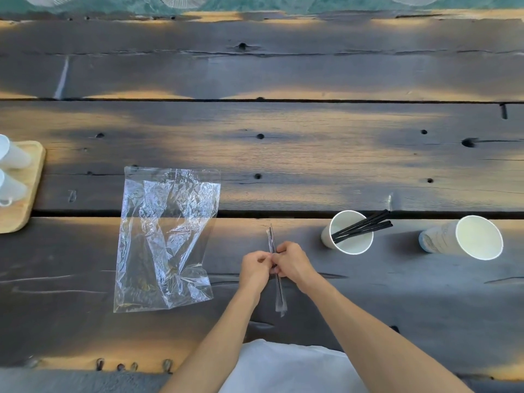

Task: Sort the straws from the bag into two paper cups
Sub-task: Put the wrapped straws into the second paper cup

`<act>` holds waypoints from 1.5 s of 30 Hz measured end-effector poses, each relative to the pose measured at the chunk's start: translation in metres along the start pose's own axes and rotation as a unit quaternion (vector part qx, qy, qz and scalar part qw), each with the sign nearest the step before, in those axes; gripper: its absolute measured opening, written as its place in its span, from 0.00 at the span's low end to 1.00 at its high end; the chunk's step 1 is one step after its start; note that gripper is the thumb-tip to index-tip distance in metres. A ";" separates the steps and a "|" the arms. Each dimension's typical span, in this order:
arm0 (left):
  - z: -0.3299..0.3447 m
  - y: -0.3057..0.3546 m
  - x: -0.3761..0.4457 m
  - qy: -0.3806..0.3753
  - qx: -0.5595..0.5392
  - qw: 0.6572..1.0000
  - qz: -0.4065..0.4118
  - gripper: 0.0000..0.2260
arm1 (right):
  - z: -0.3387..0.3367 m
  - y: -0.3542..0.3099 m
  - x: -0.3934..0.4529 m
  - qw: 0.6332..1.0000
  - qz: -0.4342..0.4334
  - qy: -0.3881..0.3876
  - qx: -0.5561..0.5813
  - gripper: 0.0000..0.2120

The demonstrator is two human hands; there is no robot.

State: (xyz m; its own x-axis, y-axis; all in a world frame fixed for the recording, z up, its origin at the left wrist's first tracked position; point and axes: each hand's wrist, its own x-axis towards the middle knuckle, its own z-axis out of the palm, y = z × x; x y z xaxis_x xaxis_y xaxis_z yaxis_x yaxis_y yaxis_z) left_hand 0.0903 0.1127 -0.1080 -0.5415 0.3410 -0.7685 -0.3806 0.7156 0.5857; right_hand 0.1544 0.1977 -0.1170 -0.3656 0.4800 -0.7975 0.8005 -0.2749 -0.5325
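Note:
A black straw in a clear plastic wrapper (279, 290) lies lengthwise in front of me, and both hands pinch it near its middle. My left hand (255, 266) grips it from the left, my right hand (293, 260) from the right. A crumpled clear plastic bag (167, 236) lies flat to the left and looks empty. To the right stands a white paper cup (347, 232) with several black straws (363, 226) leaning out of it. Farther right a second white paper cup (465, 236) holds nothing that I can see.
The dark wooden plank table (283, 154) has gaps between its boards. A light wooden tray (27, 194) at the left edge carries two white cups (11, 171). The table's near edge runs just in front of my white clothing (286, 367).

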 end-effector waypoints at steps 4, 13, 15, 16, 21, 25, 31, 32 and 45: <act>-0.003 -0.003 -0.005 -0.008 0.006 1.000 0.009 0.05 | -0.007 0.005 -0.010 0.999 -0.019 -0.030 0.040 0.09; -0.009 -0.018 -0.023 -0.082 0.042 0.994 0.056 0.07 | -0.048 0.029 -0.069 0.993 -0.102 -0.018 0.063 0.07; 0.004 -0.024 -0.024 -0.031 0.198 0.972 0.124 0.12 | -0.065 0.046 -0.085 0.992 -0.103 0.008 0.077 0.06; 0.011 -0.027 -0.027 -0.005 0.288 0.943 0.165 0.15 | -0.074 0.056 -0.093 0.990 -0.100 0.022 0.092 0.06; 0.056 -0.028 -0.040 -0.018 0.498 0.824 0.268 0.36 | -0.129 0.094 -0.132 0.950 -0.100 0.121 0.270 0.02; 0.093 -0.027 -0.047 -0.013 0.582 0.779 0.231 0.47 | -0.186 0.106 -0.152 0.902 -0.117 0.225 0.350 0.01; 0.138 -0.015 -0.054 -0.005 0.581 0.803 0.133 0.52 | -0.267 0.097 -0.170 0.804 -0.195 0.401 0.393 0.02; 0.143 -0.014 -0.054 -0.005 0.578 0.807 0.123 0.52 | -0.278 0.094 -0.170 0.789 -0.206 0.419 0.399 0.02; 0.164 -0.011 -0.046 0.001 0.605 0.792 0.082 0.53 | -0.327 0.092 -0.106 0.795 -0.151 0.493 0.321 0.05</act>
State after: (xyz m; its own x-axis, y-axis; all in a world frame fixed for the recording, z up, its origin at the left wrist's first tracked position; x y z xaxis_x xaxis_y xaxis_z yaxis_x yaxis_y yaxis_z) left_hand 0.2428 0.1892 -0.1215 -0.5110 0.4895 -0.7066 0.6915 0.7223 0.0003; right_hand 0.4226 0.3941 0.0114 0.3078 0.9372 -0.1640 0.2249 -0.2391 -0.9446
